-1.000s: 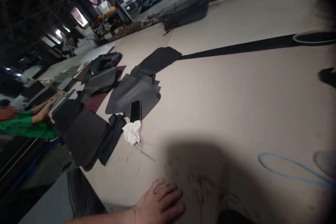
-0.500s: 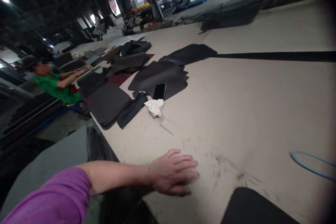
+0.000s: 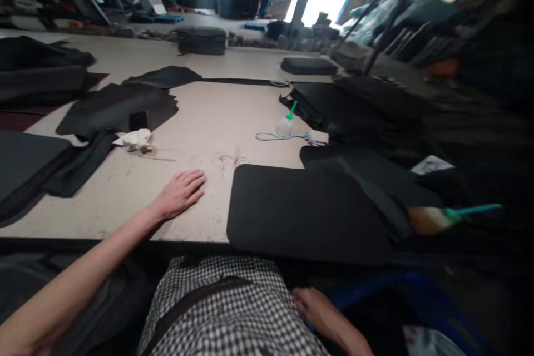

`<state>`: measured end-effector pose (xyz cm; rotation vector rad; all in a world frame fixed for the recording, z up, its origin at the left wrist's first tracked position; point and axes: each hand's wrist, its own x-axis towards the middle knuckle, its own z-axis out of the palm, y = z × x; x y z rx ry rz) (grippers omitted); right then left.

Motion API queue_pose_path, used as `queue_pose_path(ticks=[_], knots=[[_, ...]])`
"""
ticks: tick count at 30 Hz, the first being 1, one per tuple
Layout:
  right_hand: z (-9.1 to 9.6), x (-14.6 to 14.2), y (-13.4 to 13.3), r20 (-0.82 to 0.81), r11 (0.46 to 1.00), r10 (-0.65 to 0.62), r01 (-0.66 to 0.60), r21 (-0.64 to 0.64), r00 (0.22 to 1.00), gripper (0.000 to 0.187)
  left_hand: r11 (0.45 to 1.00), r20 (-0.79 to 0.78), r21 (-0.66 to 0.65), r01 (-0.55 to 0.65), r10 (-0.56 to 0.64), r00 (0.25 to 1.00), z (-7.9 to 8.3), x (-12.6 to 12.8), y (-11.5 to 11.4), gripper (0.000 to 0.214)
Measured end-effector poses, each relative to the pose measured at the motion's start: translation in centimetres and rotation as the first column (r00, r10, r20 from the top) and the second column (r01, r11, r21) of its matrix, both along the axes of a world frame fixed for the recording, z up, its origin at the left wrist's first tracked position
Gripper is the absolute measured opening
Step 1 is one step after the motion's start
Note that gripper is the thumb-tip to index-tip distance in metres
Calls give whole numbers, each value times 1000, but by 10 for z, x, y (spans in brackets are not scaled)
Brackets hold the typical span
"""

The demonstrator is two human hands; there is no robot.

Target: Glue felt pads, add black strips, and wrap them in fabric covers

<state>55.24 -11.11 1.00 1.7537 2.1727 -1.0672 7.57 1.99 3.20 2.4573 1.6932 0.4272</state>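
My left hand [image 3: 180, 193] lies palm down and flat on the pale tabletop [image 3: 200, 150], near its front edge, holding nothing. To its right lies a dark sheet with rounded corners [image 3: 292, 211], apart from the fingers. My right hand [image 3: 315, 308] hangs low beside the checked apron [image 3: 221, 311], below the table edge. Its fingers look bent but are blurred and partly hidden, so what they hold, if anything, does not show. Beyond my left hand are a crumpled white cloth [image 3: 137, 139] and a dark phone [image 3: 139, 120].
Stacked dark sheets [image 3: 29, 167] lie at the left, with more dark pieces [image 3: 120, 105] behind. A squeeze bottle with a green nozzle [image 3: 286, 122] stands near a looped cord [image 3: 271, 137]. Another green-tipped bottle [image 3: 434, 219] lies at the right among dark material.
The view has swung to the right and levelled. My left hand stays on the tabletop. My right hand, the apron and the bottles have come into view; the co-worker in green has left it.
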Motion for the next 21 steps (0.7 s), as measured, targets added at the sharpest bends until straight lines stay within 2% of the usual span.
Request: queue_pose_path(ticks=[2,4,6,7,8,9,10,12,14,15,17,21], knots=[[26,9,-10,-151,994,-6,-10,-110,989,25,999,7,3,-43,43,999,5,10,-1,47],[55,11,-13,-318,991,-95,61,-117,943,32,998,62,23,-57,56,996,13,29,-4,47],[78,13,-12,-454,974,-215,223,-37,865,37,999,150,42,-15,8,989,20,55,-9,49],[86,16,-10,-509,944,-264,328,38,820,38,998,179,53,19,-28,984,22,70,-11,52],[91,20,-6,-544,892,-296,431,138,785,38,996,181,62,58,-69,981,22,85,-13,54],[94,27,-1,-552,816,-312,515,261,773,38,993,155,71,93,-103,982,22,99,-14,57],[93,35,5,-529,726,-320,563,396,786,37,991,107,81,110,-118,987,20,112,-15,60],[88,54,21,-394,552,-353,529,644,848,34,992,1,118,52,-52,999,15,132,-17,67],[81,75,39,-228,443,-429,424,790,874,36,983,-59,164,-87,98,993,10,145,-17,75],[77,84,48,-156,418,-473,376,827,867,38,971,-66,178,-157,171,983,8,149,-17,78],[69,95,65,-30,409,-558,307,859,829,42,951,-64,168,-258,272,960,6,153,-17,81],[55,99,87,150,456,-634,211,865,758,43,936,-31,95,-338,342,939,7,157,-16,76]])
